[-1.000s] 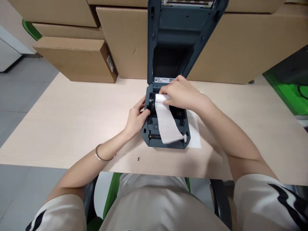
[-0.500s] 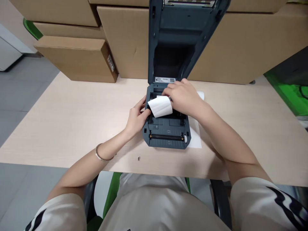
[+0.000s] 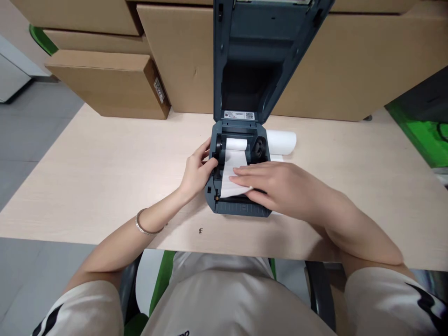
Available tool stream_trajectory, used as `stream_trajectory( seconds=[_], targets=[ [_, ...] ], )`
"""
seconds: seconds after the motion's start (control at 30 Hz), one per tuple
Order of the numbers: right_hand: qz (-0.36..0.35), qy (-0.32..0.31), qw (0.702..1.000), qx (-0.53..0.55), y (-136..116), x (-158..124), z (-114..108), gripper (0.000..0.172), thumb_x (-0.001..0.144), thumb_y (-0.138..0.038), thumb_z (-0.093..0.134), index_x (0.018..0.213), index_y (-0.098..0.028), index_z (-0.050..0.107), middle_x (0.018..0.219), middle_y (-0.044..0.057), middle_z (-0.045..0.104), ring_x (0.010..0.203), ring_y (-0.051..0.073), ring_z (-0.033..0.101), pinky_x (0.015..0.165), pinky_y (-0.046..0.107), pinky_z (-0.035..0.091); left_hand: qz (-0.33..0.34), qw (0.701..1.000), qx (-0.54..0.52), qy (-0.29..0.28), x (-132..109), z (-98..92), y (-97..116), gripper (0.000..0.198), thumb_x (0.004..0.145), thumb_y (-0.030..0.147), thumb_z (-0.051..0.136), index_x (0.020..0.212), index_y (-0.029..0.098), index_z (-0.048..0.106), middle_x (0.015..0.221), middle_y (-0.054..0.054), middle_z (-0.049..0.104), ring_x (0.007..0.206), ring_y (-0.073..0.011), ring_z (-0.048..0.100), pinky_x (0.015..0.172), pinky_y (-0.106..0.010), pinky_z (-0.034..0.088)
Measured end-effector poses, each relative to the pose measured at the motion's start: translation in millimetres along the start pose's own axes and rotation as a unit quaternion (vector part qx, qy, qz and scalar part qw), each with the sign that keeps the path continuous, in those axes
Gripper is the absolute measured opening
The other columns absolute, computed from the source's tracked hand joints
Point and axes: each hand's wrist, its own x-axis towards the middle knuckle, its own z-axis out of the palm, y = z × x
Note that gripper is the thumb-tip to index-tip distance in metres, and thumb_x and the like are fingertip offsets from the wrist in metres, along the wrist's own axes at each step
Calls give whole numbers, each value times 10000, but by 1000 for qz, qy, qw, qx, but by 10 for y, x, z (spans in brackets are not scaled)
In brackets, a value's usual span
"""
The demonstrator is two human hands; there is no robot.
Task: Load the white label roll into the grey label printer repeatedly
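A dark grey label printer (image 3: 241,210) sits on the table with its lid (image 3: 257,46) raised at the back. Inside its bay lies a small white label roll (image 3: 236,144), and a paper strip (image 3: 234,163) runs from it toward the front. My left hand (image 3: 198,170) clasps the printer's left side, thumb on the rim and fingers along the outer wall. Over the strip's front end, my right hand (image 3: 276,184) has its fingers on top and the paper's corner between fingers and thumb. This hand covers the right front of the bay.
Behind the printer stand large cardboard boxes (image 3: 322,70), with a smaller box (image 3: 101,84) at the back left. A white paper roll (image 3: 283,142) lies right of the printer on the wooden table (image 3: 140,158). A small dark scrap (image 3: 200,230) is near the front edge.
My right hand has moved from the back of the bay toward the front right, and the curled strip is now drawn out flat. The label roll has come into view. My left hand stays put.
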Motion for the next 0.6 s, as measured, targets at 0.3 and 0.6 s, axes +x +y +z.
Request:
stream_trajectory(
  seconds=[0.3,0.6],
  targets=[
    [-75,-28,992,-101,-173,-133,29,288,1095,-147,639,1231,-202,888,1293,94,896,1200,268,878,1037,388,734,-15,1000,16,-10,46,-46,-55,745,827,262,747,1562,251,626,1684,-140,630,1453,-354,658,1184,-536,616],
    [-89,-53,994,-41,-113,-203,-99,327,1087,-107,647,1311,-212,861,1383,95,871,1236,248,866,1144,379,691,-73,997,30,-20,87,-60,-18,805,804,357,893,1556,272,620,1649,-163,545,1422,-382,648,1207,-600,621]
  ],
)
